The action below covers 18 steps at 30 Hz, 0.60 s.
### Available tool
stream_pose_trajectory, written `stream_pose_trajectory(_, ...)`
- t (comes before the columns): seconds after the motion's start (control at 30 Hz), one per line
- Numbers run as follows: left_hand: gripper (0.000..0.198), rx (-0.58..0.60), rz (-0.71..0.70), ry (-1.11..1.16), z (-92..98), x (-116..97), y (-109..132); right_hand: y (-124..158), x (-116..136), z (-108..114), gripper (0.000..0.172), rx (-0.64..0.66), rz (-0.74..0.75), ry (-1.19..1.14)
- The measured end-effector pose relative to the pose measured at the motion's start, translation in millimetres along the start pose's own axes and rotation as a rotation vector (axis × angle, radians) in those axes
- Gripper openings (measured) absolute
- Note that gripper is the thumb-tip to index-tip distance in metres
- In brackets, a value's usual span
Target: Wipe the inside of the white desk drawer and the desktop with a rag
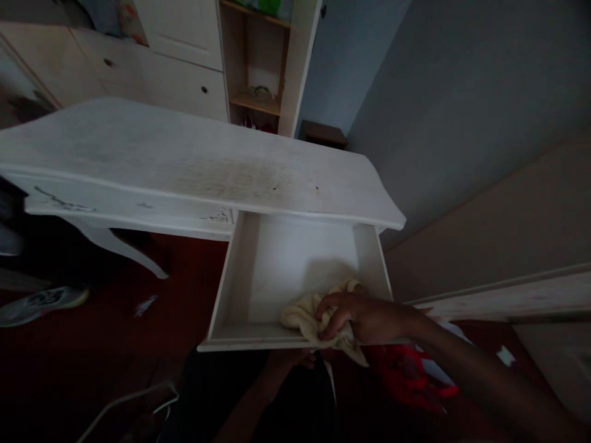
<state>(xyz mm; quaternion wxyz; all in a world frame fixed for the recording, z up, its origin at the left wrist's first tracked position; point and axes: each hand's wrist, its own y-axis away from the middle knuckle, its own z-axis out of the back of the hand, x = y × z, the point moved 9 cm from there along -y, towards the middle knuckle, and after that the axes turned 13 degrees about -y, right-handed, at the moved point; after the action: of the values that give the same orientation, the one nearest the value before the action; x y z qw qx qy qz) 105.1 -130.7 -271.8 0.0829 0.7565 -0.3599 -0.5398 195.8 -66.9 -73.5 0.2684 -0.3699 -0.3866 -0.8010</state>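
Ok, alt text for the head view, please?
The right hand grips a cream cloth at the front edge of an open white drawer under a white desk. The left hand sits in shadow below the drawer front.

Head view, steeply downward, close above the open drawer (295,264)

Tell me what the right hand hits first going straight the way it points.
Likely the drawer's left wall, past the cloth that the right hand grips; depth is unclear.
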Motion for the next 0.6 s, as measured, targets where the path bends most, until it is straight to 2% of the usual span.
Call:
stream_pose_trajectory(0.13,0.062,-0.031,0.002,-0.062,6.0,-1,0,38,-15,10,0.069,-0.118,-0.052,0.052)
stream_pose_trajectory(0.3,0.063,-0.048,0.006,-0.096,10.0,-1,-1,64,-14,12,0.061,-0.150,-0.042,0.194)
stream_pose_trajectory(0.37,0.064,-0.045,0.014,-0.108,9.8,0,-2,68,-12,11,0.052,-0.151,-0.009,0.308)
stream_pose_trajectory(0.5,0.061,-0.043,0.027,-0.082,9.4,3,-8,73,-18,15,0.019,-0.226,0.086,0.478)
stream_pose_trajectory(0.6,0.059,-0.065,0.027,-0.062,10.3,2,-10,75,-33,27,0.016,-0.312,0.110,0.451)
